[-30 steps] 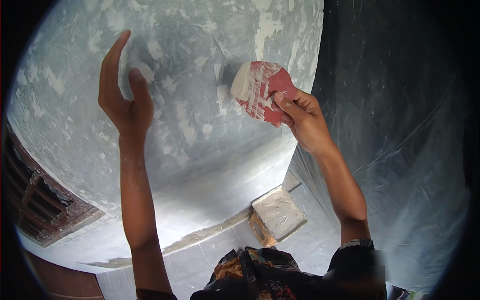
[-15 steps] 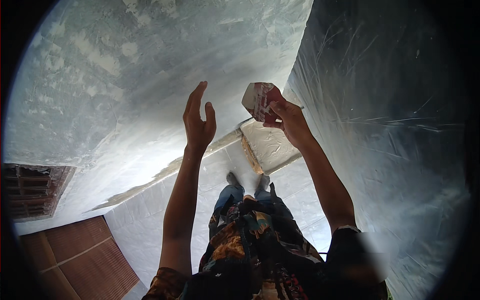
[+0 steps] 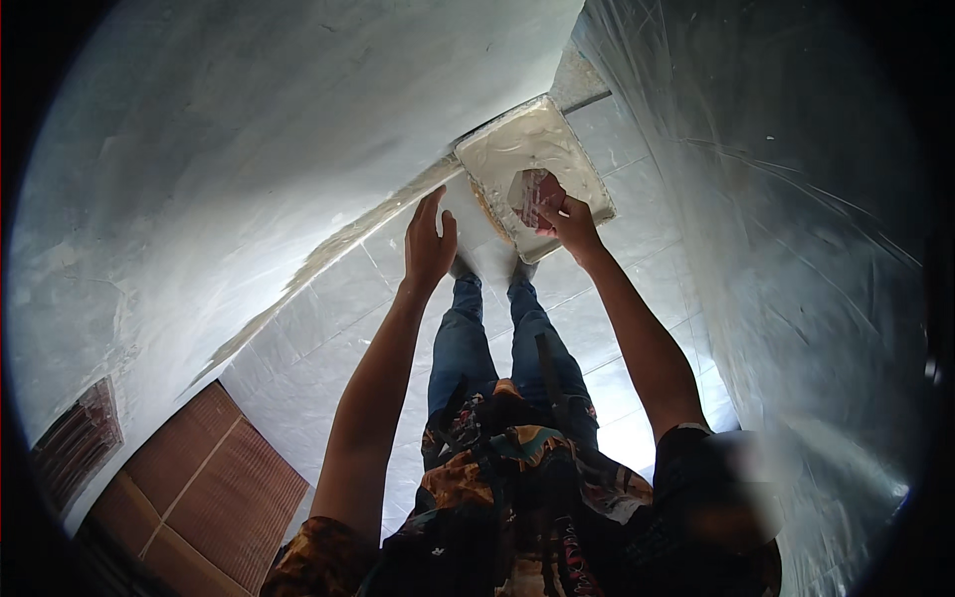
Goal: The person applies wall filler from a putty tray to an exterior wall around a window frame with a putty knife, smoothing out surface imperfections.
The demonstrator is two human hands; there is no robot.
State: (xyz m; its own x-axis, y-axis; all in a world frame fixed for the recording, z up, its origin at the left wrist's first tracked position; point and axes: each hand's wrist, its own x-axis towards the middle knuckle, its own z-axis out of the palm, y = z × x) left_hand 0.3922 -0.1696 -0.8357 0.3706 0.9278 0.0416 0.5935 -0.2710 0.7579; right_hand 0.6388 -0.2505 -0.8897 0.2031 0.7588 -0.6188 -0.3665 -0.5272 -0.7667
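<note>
My right hand (image 3: 574, 229) pinches a flat, dark red scraper (image 3: 544, 195) whose other part is coated pale, like putty. The scraper shows in front of a rectangular tray (image 3: 600, 189) of smooth, off-white paste; whether it touches the paste I cannot tell. My left hand (image 3: 430, 244) is held up with nothing in it, thumb apart from the other fingers, in front of the foot of the grey wall (image 3: 249, 149).
Translucent plastic sheeting (image 3: 786, 239) hangs along the right. Pale tiles cover the floor (image 3: 328, 398) around my feet. At the lower left are a brown ribbed panel (image 3: 224, 478) and a wooden window or vent (image 3: 80, 438) in the wall.
The view has tilted down, bringing the whole tray and more of my legs into sight. My right hand with the scraper has moved from before the wall to over the tray.
</note>
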